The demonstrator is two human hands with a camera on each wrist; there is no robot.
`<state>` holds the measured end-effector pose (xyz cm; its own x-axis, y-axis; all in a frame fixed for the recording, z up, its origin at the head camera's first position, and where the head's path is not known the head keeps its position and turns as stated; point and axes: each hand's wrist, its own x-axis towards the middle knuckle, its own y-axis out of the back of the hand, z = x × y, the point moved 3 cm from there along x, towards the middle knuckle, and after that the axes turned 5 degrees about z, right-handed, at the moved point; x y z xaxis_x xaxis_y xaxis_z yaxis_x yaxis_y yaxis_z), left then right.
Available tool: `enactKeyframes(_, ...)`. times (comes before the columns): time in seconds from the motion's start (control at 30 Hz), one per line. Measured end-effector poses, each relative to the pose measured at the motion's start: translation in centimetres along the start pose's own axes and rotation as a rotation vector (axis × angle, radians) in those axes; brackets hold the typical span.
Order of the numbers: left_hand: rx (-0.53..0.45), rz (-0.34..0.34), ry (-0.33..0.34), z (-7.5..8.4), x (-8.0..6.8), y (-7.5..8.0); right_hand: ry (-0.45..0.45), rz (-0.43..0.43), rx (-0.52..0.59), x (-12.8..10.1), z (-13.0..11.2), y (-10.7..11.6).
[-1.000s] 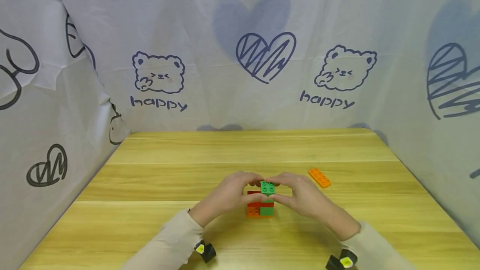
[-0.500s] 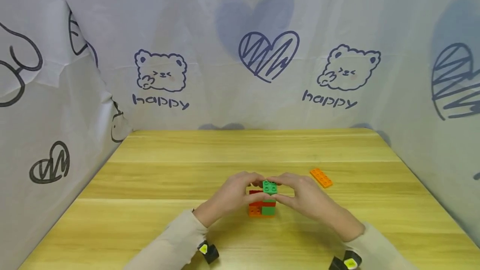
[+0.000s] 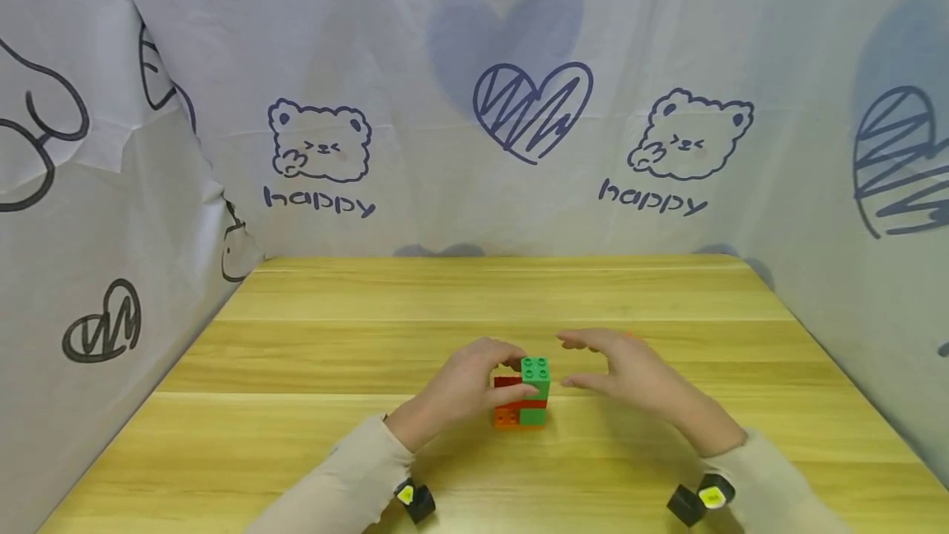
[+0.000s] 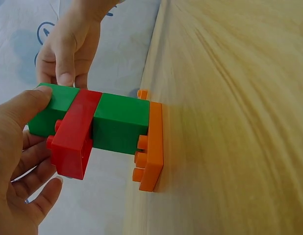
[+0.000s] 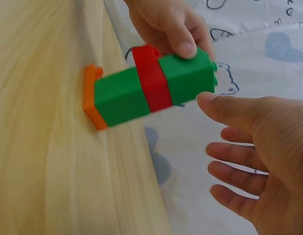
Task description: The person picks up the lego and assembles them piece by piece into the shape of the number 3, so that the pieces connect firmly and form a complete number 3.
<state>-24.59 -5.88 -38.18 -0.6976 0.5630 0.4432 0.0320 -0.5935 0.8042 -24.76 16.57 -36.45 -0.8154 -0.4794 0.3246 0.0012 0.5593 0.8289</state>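
Note:
A small tower of toy building bricks stands on the table. Its base is an orange studded plate (image 4: 155, 147), carrying a green brick (image 4: 121, 123), then a red brick (image 4: 75, 137) that juts out to the left, then another green brick (image 3: 535, 369) on top with its studs bare. My left hand (image 3: 461, 381) pinches the top green brick, thumb on the near side and fingers behind. My right hand (image 3: 633, 365) is held just right of the tower, fingers spread and holding nothing; in the right wrist view its thumb overlaps the edge of the top brick.
A loose orange plate (image 3: 631, 334) lies on the wooden table (image 3: 356, 336) behind my right hand, almost wholly hidden by it. White cloth (image 3: 415, 188) printed with hearts and bears hangs at the table's back and sides.
My right hand has let go of the top green brick and moved right, now covering most of the loose orange plate. My left hand has kept its grip, and the tower still stands.

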Motion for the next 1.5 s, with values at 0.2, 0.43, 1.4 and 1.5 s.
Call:
enactKeyframes(0.2, 0.041, 0.031, -0.038, 0.0, -0.1, -0.1, -0.036, 0.058, -0.082, 0.1, 1.5, 0.6)
enactKeyframes(0.43, 0.044, 0.037, -0.049, 0.0, -0.2, 0.0, -0.074, 0.113, -0.152, 0.2, 3.5, 1.2)
enactKeyframes(1.4, 0.046, 0.033, -0.05, 0.1, 0.0, 0.0, -0.154, 0.019, -0.274, -1.1, 11.1, 1.6)
enactKeyframes(1.5, 0.042, 0.027, -0.037, 0.0, 0.0, 0.1, -0.176, -0.012, -0.264, -1.2, 11.4, 1.6)
